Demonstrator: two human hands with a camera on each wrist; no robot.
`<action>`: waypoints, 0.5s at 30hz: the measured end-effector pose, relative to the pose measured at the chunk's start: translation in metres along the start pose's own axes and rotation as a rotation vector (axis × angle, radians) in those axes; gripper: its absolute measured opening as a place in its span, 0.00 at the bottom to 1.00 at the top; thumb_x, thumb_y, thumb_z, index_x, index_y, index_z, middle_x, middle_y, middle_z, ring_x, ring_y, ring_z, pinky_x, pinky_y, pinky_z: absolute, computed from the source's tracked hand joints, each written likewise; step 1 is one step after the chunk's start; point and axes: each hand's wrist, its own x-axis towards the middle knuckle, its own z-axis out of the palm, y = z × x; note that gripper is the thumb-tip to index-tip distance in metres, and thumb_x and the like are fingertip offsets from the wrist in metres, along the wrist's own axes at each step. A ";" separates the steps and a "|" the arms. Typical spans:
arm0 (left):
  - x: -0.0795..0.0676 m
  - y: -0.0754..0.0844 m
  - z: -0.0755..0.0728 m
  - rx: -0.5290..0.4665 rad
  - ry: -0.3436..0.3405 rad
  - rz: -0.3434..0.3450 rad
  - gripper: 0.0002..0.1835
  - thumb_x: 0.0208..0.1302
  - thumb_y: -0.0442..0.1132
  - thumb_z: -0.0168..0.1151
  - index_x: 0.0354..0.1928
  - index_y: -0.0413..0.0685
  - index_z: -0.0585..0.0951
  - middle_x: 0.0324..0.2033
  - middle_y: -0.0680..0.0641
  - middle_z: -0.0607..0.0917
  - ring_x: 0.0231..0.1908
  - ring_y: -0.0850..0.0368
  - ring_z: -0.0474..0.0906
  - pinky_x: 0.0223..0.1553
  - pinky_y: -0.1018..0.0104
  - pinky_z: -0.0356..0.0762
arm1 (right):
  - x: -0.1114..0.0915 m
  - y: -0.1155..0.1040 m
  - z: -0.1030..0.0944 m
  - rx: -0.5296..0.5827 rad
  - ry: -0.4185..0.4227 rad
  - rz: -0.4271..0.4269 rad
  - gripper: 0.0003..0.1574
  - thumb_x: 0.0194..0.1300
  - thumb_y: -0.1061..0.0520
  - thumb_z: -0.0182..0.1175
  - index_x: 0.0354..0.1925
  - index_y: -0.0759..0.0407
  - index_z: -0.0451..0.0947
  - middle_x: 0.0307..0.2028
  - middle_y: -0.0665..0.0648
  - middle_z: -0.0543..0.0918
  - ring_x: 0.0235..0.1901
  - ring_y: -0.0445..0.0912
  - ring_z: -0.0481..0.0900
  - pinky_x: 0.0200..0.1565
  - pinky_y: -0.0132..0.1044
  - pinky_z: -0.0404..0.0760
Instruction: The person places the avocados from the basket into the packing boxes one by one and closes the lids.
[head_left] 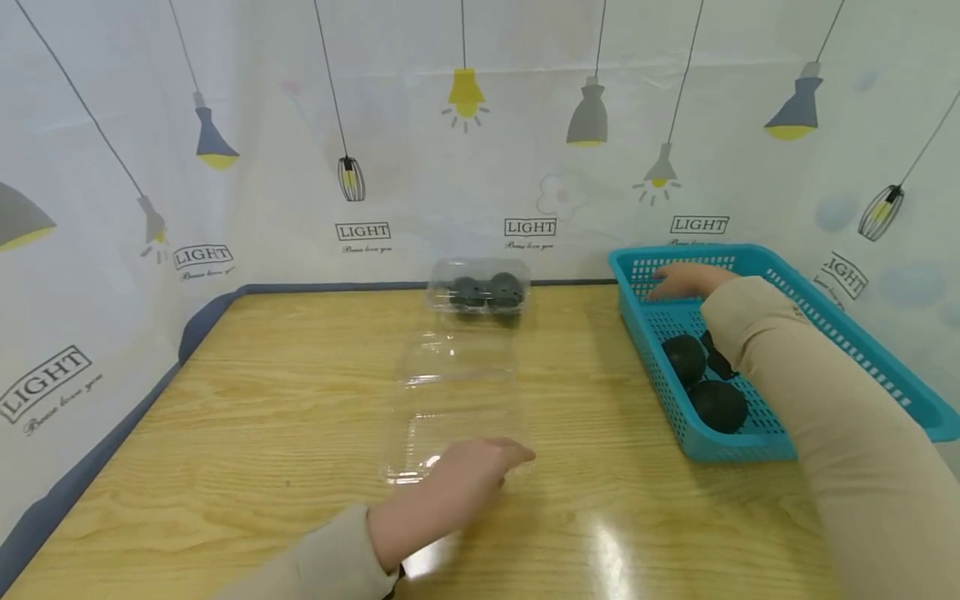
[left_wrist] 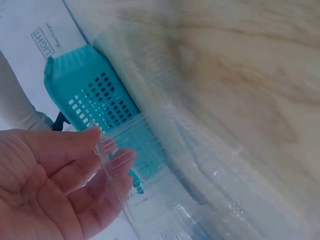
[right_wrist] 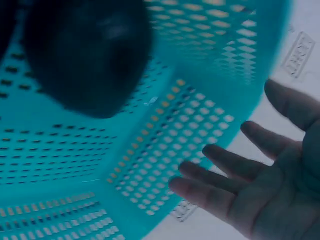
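Observation:
My left hand [head_left: 457, 487] pinches the near edge of an open clear plastic clamshell [head_left: 461, 383], thumb on one side and fingers on the other, as the left wrist view shows. The clamshell stretches away across the wooden table. My right hand [head_left: 686, 281] reaches over the far end of a turquoise basket [head_left: 678, 425], fingers spread and nothing in them. Two dark, rounded, avocado-like fruits, one nearer [head_left: 717, 407] and one behind it [head_left: 684, 360], sit in the basket's near left corner. In the right wrist view a dark fruit [right_wrist: 87, 55] shows large and blurred.
At the table's back edge, a clear plastic box [head_left: 480, 268] holds two similar dark fruits [head_left: 505, 289]. Behind it hangs a white backdrop [head_left: 420, 150] printed with lamps. The basket's raised perforated walls surround the fruits on the right.

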 end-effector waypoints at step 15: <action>0.023 0.025 0.014 -0.026 -0.030 -0.021 0.26 0.56 0.23 0.53 0.54 0.55 0.78 0.52 0.56 0.80 0.51 0.61 0.77 0.43 0.71 0.78 | 0.004 0.024 0.027 0.133 -0.323 0.044 0.51 0.64 0.50 0.53 0.66 0.78 0.36 0.63 0.83 0.41 0.61 0.75 0.47 0.55 0.60 0.68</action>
